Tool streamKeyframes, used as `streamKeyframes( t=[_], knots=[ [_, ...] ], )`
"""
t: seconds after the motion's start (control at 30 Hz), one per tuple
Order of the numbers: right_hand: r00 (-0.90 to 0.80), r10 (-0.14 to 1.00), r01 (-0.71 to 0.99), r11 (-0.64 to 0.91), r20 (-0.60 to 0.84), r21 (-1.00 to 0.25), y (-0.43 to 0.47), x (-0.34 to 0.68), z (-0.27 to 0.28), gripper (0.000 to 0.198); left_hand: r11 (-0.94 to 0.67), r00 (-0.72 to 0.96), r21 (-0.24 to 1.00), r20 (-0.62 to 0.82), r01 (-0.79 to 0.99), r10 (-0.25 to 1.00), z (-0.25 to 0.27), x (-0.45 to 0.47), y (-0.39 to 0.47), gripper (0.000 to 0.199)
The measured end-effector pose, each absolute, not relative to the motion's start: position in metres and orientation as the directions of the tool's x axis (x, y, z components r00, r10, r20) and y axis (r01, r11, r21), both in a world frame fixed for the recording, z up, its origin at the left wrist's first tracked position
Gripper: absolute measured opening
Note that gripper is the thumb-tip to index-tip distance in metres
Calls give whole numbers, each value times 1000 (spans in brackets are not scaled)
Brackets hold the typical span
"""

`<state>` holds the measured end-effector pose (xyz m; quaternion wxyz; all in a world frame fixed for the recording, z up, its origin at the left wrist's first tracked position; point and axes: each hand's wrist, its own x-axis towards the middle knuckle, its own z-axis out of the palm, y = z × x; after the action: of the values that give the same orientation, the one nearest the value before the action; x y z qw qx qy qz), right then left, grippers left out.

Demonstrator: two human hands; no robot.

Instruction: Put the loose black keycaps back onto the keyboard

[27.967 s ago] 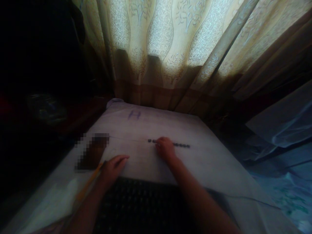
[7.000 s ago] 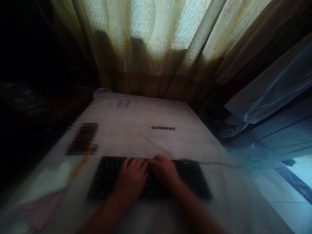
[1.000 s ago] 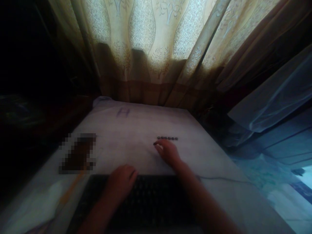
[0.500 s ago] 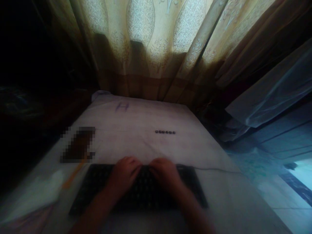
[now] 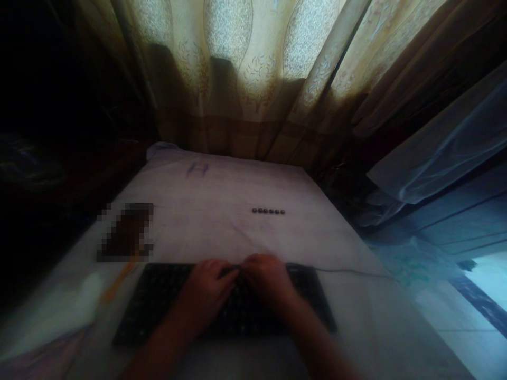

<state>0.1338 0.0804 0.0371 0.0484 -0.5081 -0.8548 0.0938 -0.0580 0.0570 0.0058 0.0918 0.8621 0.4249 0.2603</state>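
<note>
A black keyboard point(image 5: 154, 301) lies across the near part of a cloth-covered table. Over its upper middle, my left hand point(image 5: 208, 287) is bent with the thumb and fingers drawn together, tips pointing right. My right hand point(image 5: 269, 277) meets it there, its fingers curled down at the keyboard's far edge. The fingertips of both hands come close together, and whatever is between them is hidden and dim. Beyond the hands, several small dark pieces like keycaps point(image 5: 268, 211) sit in a straight row on the cloth.
At left lie a pixelated dark rectangular item point(image 5: 127, 232), an orange stick-like thing point(image 5: 121, 279) and a whitish crumpled item point(image 5: 67, 303). The keyboard's cable point(image 5: 352, 272) runs right over the pale tablecloth point(image 5: 222, 184). Patterned curtains point(image 5: 257, 79) hang behind the table.
My left hand has shifted slightly right, its thumb and finger now reaching closer to my right fingertips. My right hand stays almost in place. The row of small pieces is unchanged.
</note>
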Motion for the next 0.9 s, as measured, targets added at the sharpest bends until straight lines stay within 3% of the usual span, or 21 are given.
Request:
streamKeyframes(
  t=[0.2,0.57,0.73,0.9],
  knots=[
    [-496,868,857,482,-33,-183,81,133,37,18,-637,506,329,404,697,762,6,-57,56,25],
    [-510,858,847,512,55,-141,71,133,25,15,-641,506,309,416,703,756,6,-55,57,26],
    [-509,852,827,523,119,-207,64,137,17,18,-633,505,311,403,709,763,11,-54,57,22],
    [-423,899,836,436,114,-332,63,138,18,22,-630,508,297,396,718,765,9,-55,56,20]
  ],
)
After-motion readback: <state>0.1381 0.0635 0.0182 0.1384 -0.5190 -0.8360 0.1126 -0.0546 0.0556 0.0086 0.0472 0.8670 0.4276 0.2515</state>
